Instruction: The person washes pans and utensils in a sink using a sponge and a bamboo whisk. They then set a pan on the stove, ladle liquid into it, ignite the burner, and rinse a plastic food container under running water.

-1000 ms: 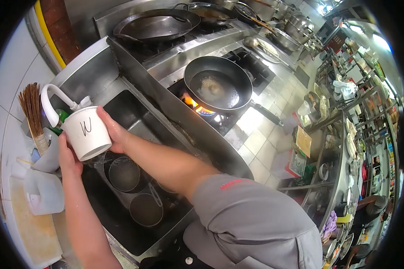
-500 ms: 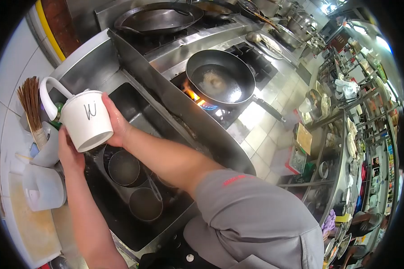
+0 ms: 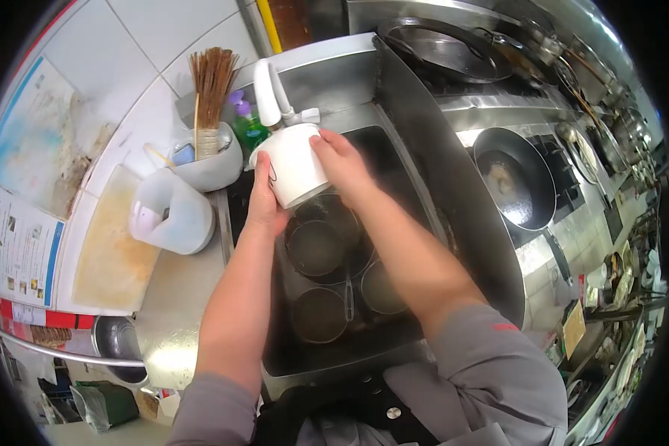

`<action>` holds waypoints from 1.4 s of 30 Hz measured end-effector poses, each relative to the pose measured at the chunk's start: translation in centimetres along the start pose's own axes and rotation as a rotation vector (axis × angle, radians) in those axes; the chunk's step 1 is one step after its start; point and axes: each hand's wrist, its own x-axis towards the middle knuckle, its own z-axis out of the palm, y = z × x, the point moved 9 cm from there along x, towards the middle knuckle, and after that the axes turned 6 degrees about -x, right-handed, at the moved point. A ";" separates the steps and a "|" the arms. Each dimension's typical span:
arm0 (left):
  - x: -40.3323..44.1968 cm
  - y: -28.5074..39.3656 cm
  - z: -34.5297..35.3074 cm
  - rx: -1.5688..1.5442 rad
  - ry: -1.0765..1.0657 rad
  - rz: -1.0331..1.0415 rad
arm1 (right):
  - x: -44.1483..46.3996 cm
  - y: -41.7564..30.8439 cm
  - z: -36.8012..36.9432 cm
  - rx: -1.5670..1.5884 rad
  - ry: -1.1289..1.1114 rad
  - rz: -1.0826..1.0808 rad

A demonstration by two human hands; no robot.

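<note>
Both of my hands hold a white tub (image 3: 296, 165) with a black handwritten mark on its side. It tilts beneath the curved white faucet (image 3: 266, 93), and its opening is turned away so the inside is hidden. My left hand (image 3: 264, 201) is closed on the near left side, thumb up along the wall. On the right side, my right hand (image 3: 343, 165) grips the tub with its fingers near the rim. Below, in the dark sink (image 3: 416, 167), lie several round pans (image 3: 318, 316), one with a thin metal handle (image 3: 348, 297).
Left of the sink, a bristle brush (image 3: 212, 89) stands in a white holder (image 3: 215, 167) beside a green bottle (image 3: 251, 132) with a purple pump. A translucent jug (image 3: 175, 215) sits closer. To the right, a black frying pan (image 3: 514, 178) rests on the stove.
The head view has swung left, so the sink and tub appear farther right. The tub has turned, its mark now mostly behind my left hand. Both hands still hold it.
</note>
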 end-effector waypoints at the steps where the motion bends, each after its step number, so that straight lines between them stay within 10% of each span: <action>1: -0.3 0.0 0.2 -0.043 -0.014 -0.020 | 0.8 1.0 -0.1 0.029 -0.030 0.036; 5: -0.2 -0.6 -0.6 -0.059 -0.014 -0.137 | 0.3 1.2 2.1 0.215 -0.258 0.150; 8: 0.6 0.8 -2.2 0.479 0.093 -0.170 | 0.1 0.5 1.1 0.078 -0.051 0.071; 16: 0.4 0.5 -1.3 0.142 0.047 -0.062 | -0.6 -1.1 1.0 -0.214 -0.009 -0.047; 19: 0.3 -0.4 -0.4 -0.027 -0.019 -0.151 | 1.0 2.1 1.8 0.172 -0.179 0.109; 25: 1.2 -0.4 -1.0 0.507 -0.015 -0.168 | 0.9 1.2 1.1 0.144 -0.138 0.052; 30: 0.4 1.0 0.0 0.073 0.110 -0.033 | -0.8 -0.6 1.8 -0.124 -0.167 -0.083; 42: 0.7 3.0 -0.3 0.513 0.318 0.164 | 0.2 0.2 1.8 -0.222 -0.096 -0.052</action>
